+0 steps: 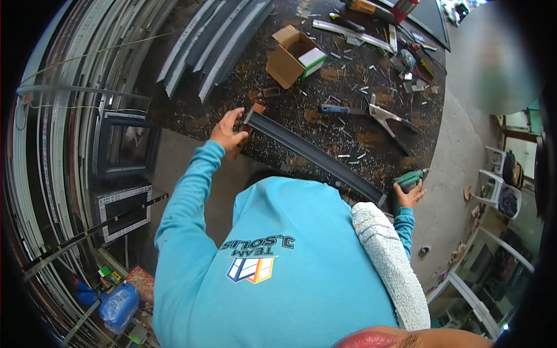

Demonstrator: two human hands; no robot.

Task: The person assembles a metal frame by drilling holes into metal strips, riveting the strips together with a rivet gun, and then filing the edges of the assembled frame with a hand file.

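Observation:
My left hand [228,132] is at the left end of a long dark grey metal channel [313,155], thumb and fingers apart, fingertips right beside the end. The channel lies slantwise along the near edge of the dark workbench [203,119], its right end close to my body. Under its left end a small reddish-brown block [259,108] shows. On the right, my right hand [411,196] is closed round a green power drill [409,178], whose bit points right, past the bench corner. Part of the drill's grip is hidden by the hand.
A locking clamp [386,119], a blue-handled tool [335,109] and metal scraps lie beyond the channel. Farther back are an open cardboard box [285,61] and several grey profiles [217,43]. Long stock [58,145] stands at left; a white chair [493,188] at right.

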